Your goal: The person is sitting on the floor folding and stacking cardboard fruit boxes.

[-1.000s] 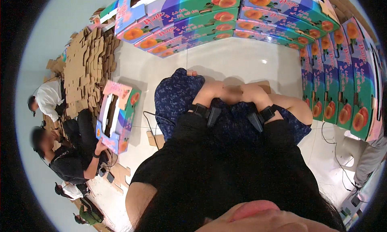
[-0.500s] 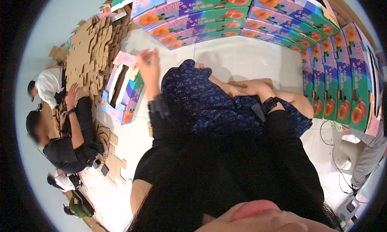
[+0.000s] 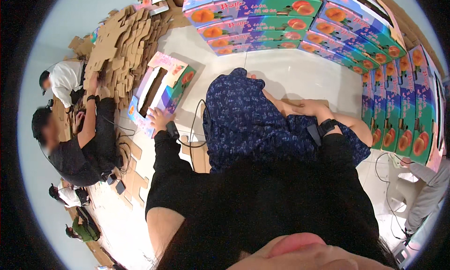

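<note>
A colourful fruit carton [image 3: 180, 89] with peach pictures stands on the floor to my left, a long dark gap along its top. My left hand [image 3: 161, 120] touches the near end of this carton, its fingers spread over the edge and holding nothing. My right hand [image 3: 307, 108] lies on my bare leg, at the edge of the dark blue patterned skirt [image 3: 243, 115]. Its fingers look stretched out, partly hidden by the wrist. A black band device [image 3: 323, 128] sits on my right wrist.
Stacked fruit cartons [image 3: 255, 24] stand ahead, and more cartons [image 3: 398, 106] line the right side. Flat brown cardboard [image 3: 115, 45] is piled at the far left. A co-worker in black [image 3: 75, 157] sits beside it. A black cable [image 3: 193, 124] loops near my left wrist.
My left hand has come down and nearer, from raised beside the carton's far part to its near end. My right hand stays on my leg. The whole view has shifted slightly.
</note>
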Demonstrator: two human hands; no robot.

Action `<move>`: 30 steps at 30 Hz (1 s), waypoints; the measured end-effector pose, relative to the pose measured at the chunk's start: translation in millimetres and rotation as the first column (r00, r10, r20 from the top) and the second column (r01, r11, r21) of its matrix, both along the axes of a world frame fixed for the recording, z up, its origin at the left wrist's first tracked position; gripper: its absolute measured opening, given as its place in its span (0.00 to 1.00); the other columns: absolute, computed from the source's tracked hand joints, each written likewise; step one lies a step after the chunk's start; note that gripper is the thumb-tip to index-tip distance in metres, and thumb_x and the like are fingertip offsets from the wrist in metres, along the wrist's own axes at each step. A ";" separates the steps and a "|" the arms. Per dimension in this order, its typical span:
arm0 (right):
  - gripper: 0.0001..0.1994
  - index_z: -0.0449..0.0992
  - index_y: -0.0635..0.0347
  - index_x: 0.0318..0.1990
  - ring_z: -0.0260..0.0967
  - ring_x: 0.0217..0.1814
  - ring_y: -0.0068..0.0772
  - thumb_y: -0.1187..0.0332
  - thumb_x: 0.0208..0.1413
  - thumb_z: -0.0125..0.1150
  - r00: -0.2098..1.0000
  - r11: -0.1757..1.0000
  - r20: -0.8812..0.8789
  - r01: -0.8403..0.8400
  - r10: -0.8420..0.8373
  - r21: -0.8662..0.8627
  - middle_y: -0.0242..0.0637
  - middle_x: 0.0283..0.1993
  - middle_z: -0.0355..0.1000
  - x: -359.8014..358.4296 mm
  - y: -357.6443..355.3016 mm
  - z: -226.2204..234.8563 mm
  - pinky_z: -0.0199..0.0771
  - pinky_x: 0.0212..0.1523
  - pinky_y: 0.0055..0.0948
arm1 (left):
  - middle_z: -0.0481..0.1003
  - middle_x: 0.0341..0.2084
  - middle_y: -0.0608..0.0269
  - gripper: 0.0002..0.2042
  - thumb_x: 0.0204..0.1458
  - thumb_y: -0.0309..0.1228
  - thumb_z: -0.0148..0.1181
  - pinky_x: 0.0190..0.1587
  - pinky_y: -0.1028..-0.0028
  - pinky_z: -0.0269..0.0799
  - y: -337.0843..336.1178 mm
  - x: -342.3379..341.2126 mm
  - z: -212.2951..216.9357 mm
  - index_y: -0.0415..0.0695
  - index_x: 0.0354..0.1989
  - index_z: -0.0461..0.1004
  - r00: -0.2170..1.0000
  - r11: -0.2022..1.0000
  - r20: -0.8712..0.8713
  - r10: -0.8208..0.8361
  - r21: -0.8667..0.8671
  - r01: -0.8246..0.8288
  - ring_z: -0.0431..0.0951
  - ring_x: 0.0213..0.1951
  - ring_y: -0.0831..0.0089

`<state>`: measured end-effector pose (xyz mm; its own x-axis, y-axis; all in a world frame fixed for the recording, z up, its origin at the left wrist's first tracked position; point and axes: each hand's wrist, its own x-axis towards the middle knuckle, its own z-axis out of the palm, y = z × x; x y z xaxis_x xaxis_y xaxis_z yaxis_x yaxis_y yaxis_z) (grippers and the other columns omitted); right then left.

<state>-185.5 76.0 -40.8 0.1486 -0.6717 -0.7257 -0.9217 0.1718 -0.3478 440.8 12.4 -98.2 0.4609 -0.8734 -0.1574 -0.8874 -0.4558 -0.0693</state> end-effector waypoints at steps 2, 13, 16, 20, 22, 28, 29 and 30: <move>0.36 0.70 0.59 0.57 0.65 0.60 0.50 0.37 0.52 0.49 1.000 1.000 0.006 -0.005 0.005 0.015 0.51 0.57 0.69 -1.4 0.0 1.0 0.64 0.58 0.37 | 0.33 0.70 0.50 0.61 0.29 0.62 0.67 0.62 0.37 0.42 15.0 -22.1 2.6 0.40 0.69 0.43 0.999 1.000 0.030 -0.026 0.013 0.026 0.35 0.69 0.39; 0.33 0.70 0.54 0.58 0.66 0.58 0.51 0.40 0.54 0.48 0.999 0.999 0.018 -0.031 0.032 -0.031 0.49 0.56 0.69 -0.1 1.5 6.1 0.65 0.57 0.38 | 0.43 0.68 0.46 0.53 0.33 0.56 0.67 0.63 0.38 0.37 106.7 -88.4 15.1 0.40 0.66 0.49 0.996 0.986 0.082 0.027 -0.165 -0.013 0.39 0.69 0.42; 0.33 0.69 0.56 0.58 0.66 0.58 0.51 0.41 0.53 0.49 0.997 0.998 -0.054 -0.057 0.055 -0.036 0.50 0.56 0.69 -0.9 0.9 3.4 0.65 0.57 0.39 | 0.48 0.67 0.45 0.55 0.29 0.54 0.71 0.65 0.44 0.39 81.5 -74.7 39.1 0.45 0.67 0.48 0.993 0.962 -0.039 -0.115 -0.255 0.101 0.45 0.68 0.48; 0.33 0.69 0.57 0.58 0.67 0.57 0.52 0.42 0.51 0.51 0.997 0.996 -0.077 -0.009 0.002 -0.089 0.51 0.54 0.70 -1.0 5.0 6.3 0.66 0.56 0.40 | 0.62 0.58 0.43 0.62 0.22 0.54 0.75 0.63 0.48 0.50 41.9 -61.8 41.0 0.47 0.69 0.45 0.926 0.918 0.089 -0.366 -0.126 0.375 0.58 0.62 0.49; 0.33 0.69 0.56 0.58 0.67 0.57 0.52 0.42 0.50 0.52 0.998 0.996 -0.065 0.006 -0.012 -0.086 0.50 0.54 0.71 -4.0 6.4 -0.2 0.66 0.56 0.40 | 0.64 0.55 0.44 0.63 0.20 0.55 0.75 0.60 0.48 0.54 27.0 -53.7 29.8 0.47 0.69 0.44 0.945 0.944 -0.050 -0.324 -0.080 0.320 0.61 0.60 0.49; 0.30 0.74 0.54 0.54 0.68 0.56 0.50 0.44 0.49 0.54 0.998 0.993 -0.049 0.026 -0.031 -0.113 0.48 0.53 0.72 -2.4 4.7 -10.8 0.67 0.55 0.39 | 0.68 0.50 0.45 0.55 0.16 0.58 0.76 0.52 0.50 0.63 14.2 -67.8 47.0 0.42 0.56 0.58 0.970 0.969 -0.036 -0.241 0.046 0.242 0.67 0.54 0.49; 0.30 0.74 0.54 0.54 0.68 0.56 0.50 0.44 0.49 0.54 0.997 0.992 -0.056 0.037 -0.045 -0.124 0.48 0.53 0.72 -8.6 3.9 -17.1 0.67 0.55 0.39 | 0.69 0.49 0.47 0.53 0.18 0.56 0.75 0.54 0.50 0.61 13.7 -71.9 56.0 0.42 0.56 0.58 0.967 0.968 -0.042 -0.250 0.020 0.250 0.67 0.53 0.49; 0.30 0.74 0.54 0.54 0.68 0.56 0.50 0.44 0.49 0.54 0.997 0.993 -0.076 0.013 -0.022 -0.117 0.48 0.53 0.72 -7.5 2.2 -17.6 0.67 0.55 0.39 | 0.68 0.48 0.47 0.52 0.18 0.55 0.75 0.54 0.51 0.60 17.5 -79.6 68.1 0.42 0.55 0.58 0.968 0.967 0.004 -0.251 -0.046 0.251 0.67 0.53 0.49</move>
<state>-193.0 78.2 -58.3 0.0832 -0.7544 -0.6511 -0.9437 0.1502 -0.2946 361.2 29.9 -30.2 0.2256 -0.9674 -0.1148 -0.9739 -0.2210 -0.0520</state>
